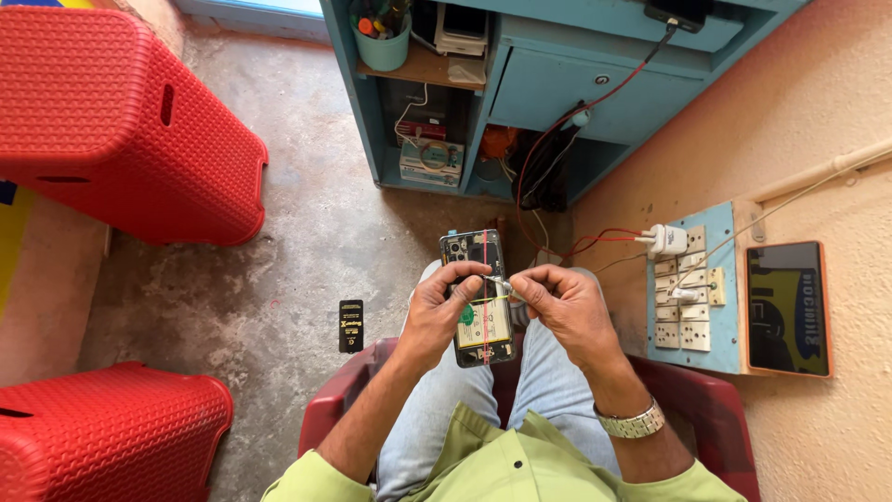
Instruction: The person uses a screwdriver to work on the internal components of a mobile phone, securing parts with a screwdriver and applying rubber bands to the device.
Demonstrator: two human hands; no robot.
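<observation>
Nearest, green sleeves [483,465] and jeans-clad knees on a dark red chair [715,418]. Above the lap, an opened phone [478,297], back cover off, battery and board showing, camera end pointing away. Left hand [437,311] clamped on the phone's left edge, thumb across the upper part. Right hand [567,311], metal watch [632,423] at the wrist, fingers pinched together on a thin tool [497,284] whose tip touches the phone's middle. On the concrete floor [307,232] left of the knees, a small black part [350,325] lying flat, well apart from the hands. Red plastic stools at the floor's left edge, one near [102,432], one farther [121,121]. On the right wall, a switchboard [692,288] with a white charger [667,240] plugged in, red wire running up. Farthest, a blue cabinet [557,84] at the floor's top edge, shelves crowded with tools and wires.
</observation>
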